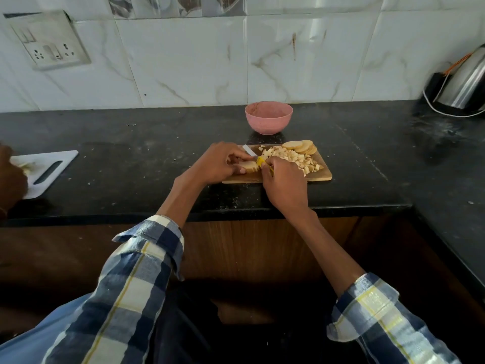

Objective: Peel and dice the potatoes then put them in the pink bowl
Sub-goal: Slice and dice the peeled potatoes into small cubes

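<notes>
A wooden cutting board [321,177] lies on the black counter. On it my left hand [220,162] holds a stack of potato slices [249,166] with curled fingers. My right hand [284,183] grips a knife by its yellow handle [260,161]; the white blade [249,150] points away over the slices. A heap of diced potato [291,157] covers the board's middle. Several round slices [300,146] lean at its far right corner. The pink bowl [268,117] stands behind the board and looks empty.
A white cutting board [56,164] lies at the left with another person's hand [10,177] over it. A steel kettle [464,85] stands at the back right. A wall socket [49,40] is on the tiles. The counter turns a corner at the right.
</notes>
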Available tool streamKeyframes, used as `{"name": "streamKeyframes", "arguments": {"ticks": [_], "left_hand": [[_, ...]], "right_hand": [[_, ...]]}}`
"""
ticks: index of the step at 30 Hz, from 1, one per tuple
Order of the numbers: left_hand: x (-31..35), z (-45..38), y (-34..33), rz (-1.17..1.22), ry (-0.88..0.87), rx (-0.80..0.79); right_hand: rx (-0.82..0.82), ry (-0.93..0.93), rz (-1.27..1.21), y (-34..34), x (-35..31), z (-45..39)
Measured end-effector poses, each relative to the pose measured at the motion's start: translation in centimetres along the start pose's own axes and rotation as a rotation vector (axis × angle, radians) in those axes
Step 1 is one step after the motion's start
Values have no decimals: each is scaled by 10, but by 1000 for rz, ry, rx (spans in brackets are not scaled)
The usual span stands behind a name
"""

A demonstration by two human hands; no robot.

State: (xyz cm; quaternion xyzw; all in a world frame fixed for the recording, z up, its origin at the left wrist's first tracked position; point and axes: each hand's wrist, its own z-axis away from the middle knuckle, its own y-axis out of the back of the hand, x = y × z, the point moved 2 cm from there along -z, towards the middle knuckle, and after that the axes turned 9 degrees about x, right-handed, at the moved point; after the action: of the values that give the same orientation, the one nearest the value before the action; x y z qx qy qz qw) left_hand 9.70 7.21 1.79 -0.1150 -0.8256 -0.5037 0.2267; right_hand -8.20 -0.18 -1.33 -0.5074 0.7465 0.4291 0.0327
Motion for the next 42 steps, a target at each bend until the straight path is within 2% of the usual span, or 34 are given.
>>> {"name": "streamKeyframes", "arguments": {"ticks": [7,17,21,24,36,42], "left_hand": [[1,-4,-6,-85,14,20],[2,2,-23,-36,193,309],[2,-2,-27,-62,173,283],[0,-3,-25,-33,193,329],[-4,0,-28,49,211,434],[-5,-7,-34,-7,146,352]], "right_hand": [[34,-92,-95,3,2,-2],[96,-199,-122,11,0,2],[102,-82,-73,13,-4,5],[79,-9,16,11,-6,8],[51,-11,87,10,-10,8],[70,-5,84,10,-12,9]]}}
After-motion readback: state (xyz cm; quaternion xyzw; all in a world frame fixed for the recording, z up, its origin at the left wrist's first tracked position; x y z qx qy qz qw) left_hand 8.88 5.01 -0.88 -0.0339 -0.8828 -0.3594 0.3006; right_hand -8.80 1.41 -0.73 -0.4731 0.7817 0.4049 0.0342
